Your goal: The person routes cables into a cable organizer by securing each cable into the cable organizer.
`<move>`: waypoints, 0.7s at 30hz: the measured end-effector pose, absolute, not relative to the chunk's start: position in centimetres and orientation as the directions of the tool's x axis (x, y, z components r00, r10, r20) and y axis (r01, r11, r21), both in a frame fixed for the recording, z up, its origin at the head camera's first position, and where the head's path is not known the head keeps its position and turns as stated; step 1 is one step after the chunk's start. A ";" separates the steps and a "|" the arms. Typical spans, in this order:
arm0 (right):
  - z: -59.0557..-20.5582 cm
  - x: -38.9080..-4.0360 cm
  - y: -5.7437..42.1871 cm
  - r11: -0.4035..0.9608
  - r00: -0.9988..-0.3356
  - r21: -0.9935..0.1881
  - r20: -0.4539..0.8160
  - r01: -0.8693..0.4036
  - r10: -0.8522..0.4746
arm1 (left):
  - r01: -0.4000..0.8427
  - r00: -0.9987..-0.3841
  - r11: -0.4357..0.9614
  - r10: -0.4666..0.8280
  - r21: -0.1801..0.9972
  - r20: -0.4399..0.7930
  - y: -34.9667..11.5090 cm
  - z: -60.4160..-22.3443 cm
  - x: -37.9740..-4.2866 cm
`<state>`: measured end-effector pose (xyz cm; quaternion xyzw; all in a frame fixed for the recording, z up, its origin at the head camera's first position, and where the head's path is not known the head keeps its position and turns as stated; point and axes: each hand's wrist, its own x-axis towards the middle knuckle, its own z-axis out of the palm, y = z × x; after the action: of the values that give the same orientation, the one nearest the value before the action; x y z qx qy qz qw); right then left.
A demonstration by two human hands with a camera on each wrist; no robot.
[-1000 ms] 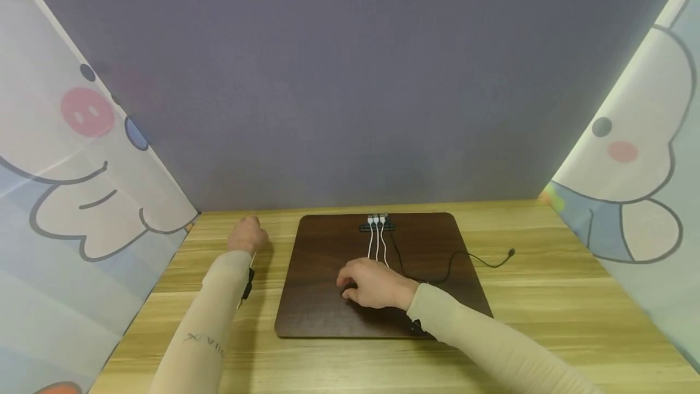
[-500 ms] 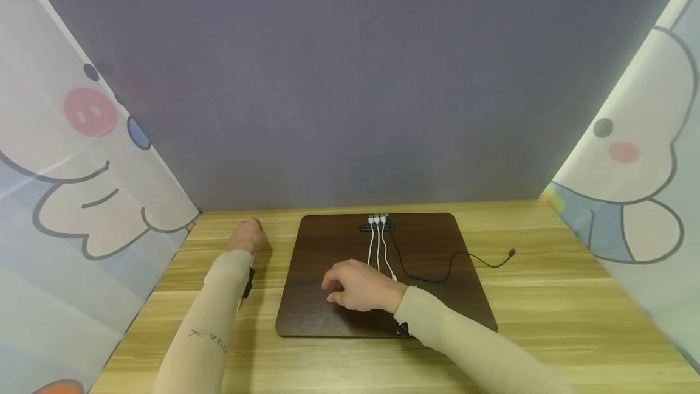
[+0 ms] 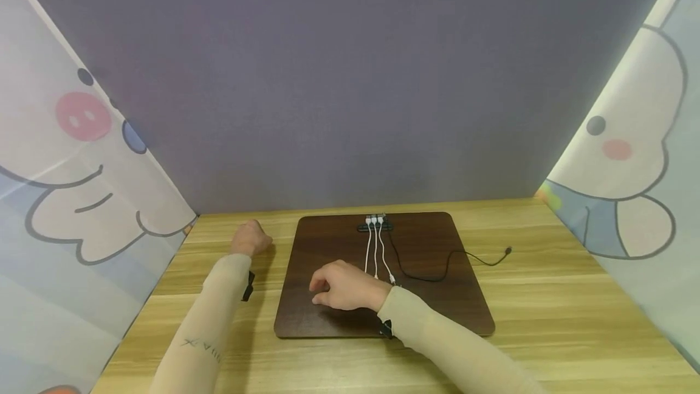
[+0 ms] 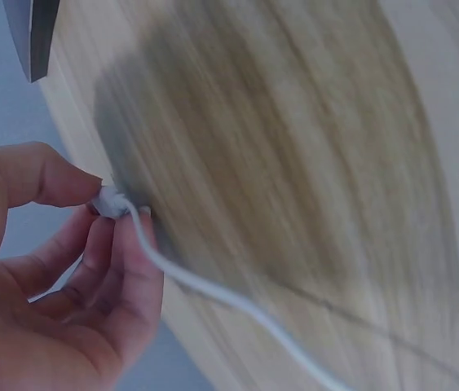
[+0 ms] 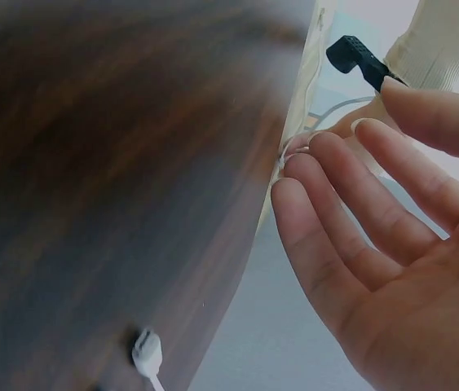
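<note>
My left hand (image 3: 251,239) is on the wood table left of the board; in the left wrist view its thumb and fingertips pinch the white plug (image 4: 111,202) of a white cable (image 4: 237,303). Over the dark brown board (image 3: 322,242) hovers my right hand (image 3: 347,285), fingers loosely bent and holding nothing. Three white cables (image 3: 375,251) run from a small dark cable clip (image 3: 363,228) at the board's back edge toward that hand. One white cable end (image 5: 147,354) lies on the board in the right wrist view.
A black cable (image 3: 421,279) winds from the clip across the board, its end (image 3: 508,250) on the table (image 3: 547,297) to the right. Behind the table stands a grey panel (image 3: 361,90). Side panels with cartoon prints close off the left and right.
My right hand has moved left across the board, uncovering the lower ends of the white cables. The left hand has stayed nearly in place.
</note>
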<state>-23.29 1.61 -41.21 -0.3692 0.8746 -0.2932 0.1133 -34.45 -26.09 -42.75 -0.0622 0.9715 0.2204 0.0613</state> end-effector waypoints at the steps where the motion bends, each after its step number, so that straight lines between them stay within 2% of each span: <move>1: -41.3 -23.3 1.5 0.551 -0.702 -0.608 0.014 -0.572 -0.713 | -0.151 -0.984 0.889 -0.094 0.432 -0.151 -26.1 -42.8 -34.4; 13: -41.8 -24.0 0.5 0.516 -0.721 -0.679 0.028 -0.522 -0.693 | -0.060 -0.992 0.841 0.011 0.537 -0.129 -25.5 -41.7 -33.4; 21: -42.1 -24.6 -0.2 0.504 -0.744 -0.717 0.031 -0.482 -0.668 | -0.049 -0.995 0.750 0.019 0.659 -0.096 -24.0 -41.1 -32.5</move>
<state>-24.58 -0.19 -42.15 -0.3350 0.8579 -0.3687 0.1260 -32.48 -23.96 -41.06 -0.0080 0.9343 0.3531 0.0481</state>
